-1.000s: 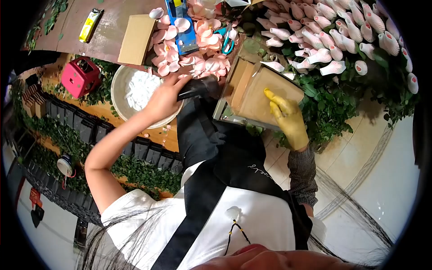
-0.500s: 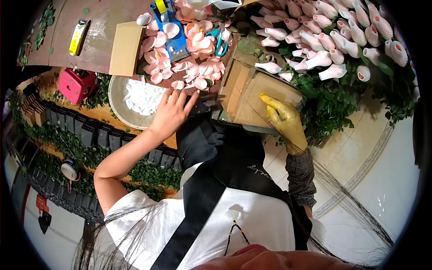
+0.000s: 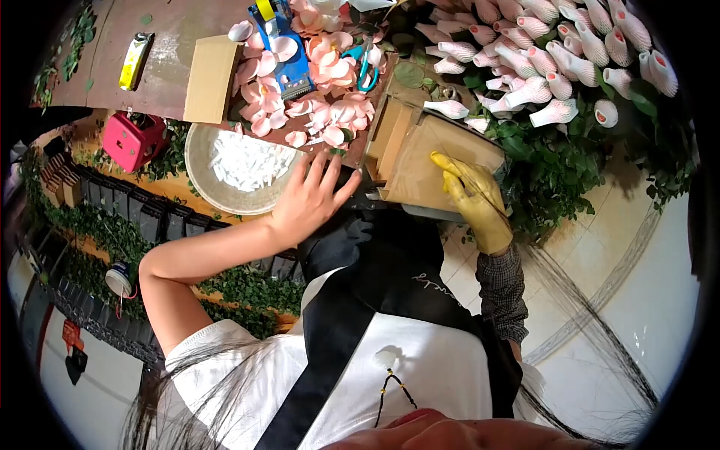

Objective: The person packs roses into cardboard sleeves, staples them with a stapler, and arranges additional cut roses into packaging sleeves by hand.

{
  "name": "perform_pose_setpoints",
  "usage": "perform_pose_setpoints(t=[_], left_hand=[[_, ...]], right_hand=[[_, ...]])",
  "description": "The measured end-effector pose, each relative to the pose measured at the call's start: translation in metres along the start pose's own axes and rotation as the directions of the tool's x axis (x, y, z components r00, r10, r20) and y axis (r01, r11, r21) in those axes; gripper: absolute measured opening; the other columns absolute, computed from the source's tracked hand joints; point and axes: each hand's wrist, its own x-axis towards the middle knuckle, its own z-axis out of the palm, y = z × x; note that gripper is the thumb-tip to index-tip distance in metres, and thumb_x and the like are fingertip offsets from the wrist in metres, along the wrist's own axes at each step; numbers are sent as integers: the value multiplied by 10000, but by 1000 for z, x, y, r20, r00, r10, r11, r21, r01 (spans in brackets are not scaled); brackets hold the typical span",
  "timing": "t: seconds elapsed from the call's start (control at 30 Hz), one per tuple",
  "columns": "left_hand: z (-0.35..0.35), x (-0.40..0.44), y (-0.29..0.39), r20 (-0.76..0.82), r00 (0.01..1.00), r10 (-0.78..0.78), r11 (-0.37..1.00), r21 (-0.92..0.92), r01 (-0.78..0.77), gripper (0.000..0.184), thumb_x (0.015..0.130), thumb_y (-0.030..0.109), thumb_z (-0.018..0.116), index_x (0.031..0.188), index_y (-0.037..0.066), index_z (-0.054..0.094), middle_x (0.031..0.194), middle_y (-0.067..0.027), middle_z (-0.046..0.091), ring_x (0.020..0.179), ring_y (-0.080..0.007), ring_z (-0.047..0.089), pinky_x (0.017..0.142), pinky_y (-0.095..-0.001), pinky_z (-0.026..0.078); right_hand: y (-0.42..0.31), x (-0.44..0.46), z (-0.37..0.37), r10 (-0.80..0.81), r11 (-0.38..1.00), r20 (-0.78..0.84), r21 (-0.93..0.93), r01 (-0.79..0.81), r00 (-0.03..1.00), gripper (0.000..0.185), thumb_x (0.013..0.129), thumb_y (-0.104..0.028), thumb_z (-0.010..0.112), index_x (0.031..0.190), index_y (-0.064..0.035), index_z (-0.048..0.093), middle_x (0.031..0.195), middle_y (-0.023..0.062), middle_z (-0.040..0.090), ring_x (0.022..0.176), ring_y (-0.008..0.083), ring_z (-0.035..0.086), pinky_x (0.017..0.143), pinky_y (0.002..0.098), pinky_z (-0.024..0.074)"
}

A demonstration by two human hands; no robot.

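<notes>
My left hand (image 3: pixel 311 196) is bare, with its fingers spread over the table's front edge, just right of a round bowl (image 3: pixel 196 184). Small white tube-like pieces (image 3: pixel 244 161) fill part of that bowl. I see nothing held in the left hand, though its palm side is hidden. In a yellow rubber glove, my right hand (image 3: pixel 476 199) rests at the right side of a tilted cardboard box (image 3: pixel 424 161). Its index finger stretches across the cardboard and the other fingers are partly bent. No object shows in it.
Loose pink petals (image 3: pixel 330 67) surround a blue tape dispenser (image 3: pixel 292 67) and teal-handled scissors (image 3: pixel 366 67). Netted pink roses (image 3: pixel 555 67) are piled at the right. A cardboard flap (image 3: pixel 210 79) and a yellow-white packet (image 3: pixel 135 61) lie left; a pink stool (image 3: pixel 133 141) stands below.
My left hand has shifted right and slightly toward my body, away from the bowl, uncovering more of the white pieces. The gloved right hand has hardly moved.
</notes>
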Motion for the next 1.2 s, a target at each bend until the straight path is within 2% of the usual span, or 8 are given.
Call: perform_pose_setpoints(t=[0.17,0.43,0.5,0.57,0.63,0.87,1.1,1.2], left_hand=[[31,-4,-12,74,995,65,998,9,-66,316,804,159,567,1108,73,569,787,-58,582,623,-197,557,710,-334,454],[23,10,-63,54,996,77,982,-178,-66,621,846,90,580,1452,188,487,1256,-93,576,1202,-298,539,1014,-416,433],[23,5,-57,405,869,-284,652,-583,484,638,769,1,691,1378,120,544,1132,-97,657,958,-267,673,853,-375,536],[43,13,-54,642,725,-251,-11,-750,661,470,880,59,673,1337,49,564,1056,-91,704,854,-208,696,753,-328,544],[40,31,-59,788,616,-10,-558,-515,650,298,975,153,616,1237,12,596,1042,-87,723,861,-156,705,780,-287,546],[22,107,-93,726,607,322,-596,-343,726,276,988,89,560,1240,-19,540,1068,-194,714,911,-267,737,818,-389,630],[25,120,-110,793,462,398,-412,-295,862,305,1016,178,552,1281,29,522,1083,-164,717,857,-209,737,570,-275,562],[38,113,-87,747,614,253,-499,-443,745,255,1026,247,559,1168,35,550,893,-91,700,630,-146,657,476,-281,514]], right_hand=[[7,-3,7,-122,990,-86,66,128,989,297,922,-10,606,1203,-47,694,1031,116,748,820,231,689,746,306,524],[-1,-1,2,-44,999,-16,-29,43,999,303,922,-2,603,1207,-51,693,1012,135,738,751,214,659,694,301,504],[0,-1,3,-55,997,-55,49,58,997,308,910,12,607,1197,-53,698,950,130,732,711,213,636,672,302,496],[3,1,4,-64,993,-57,96,69,996,305,905,15,613,1188,-55,702,937,128,728,721,216,637,681,303,497],[4,0,4,-67,987,-61,143,75,996,303,899,18,618,1178,-57,706,925,125,723,731,219,638,691,303,497],[-17,-2,0,-122,987,-120,-120,108,985,274,911,-26,631,1168,-77,710,968,95,721,854,241,637,832,352,479],[-11,-1,6,-208,976,-183,-101,192,961,247,911,-14,634,1133,-75,721,947,120,724,805,259,662,754,350,513],[-12,0,10,-60,998,-184,23,65,981,225,918,-9,627,1113,-71,723,931,126,725,834,251,688,739,335,527]])
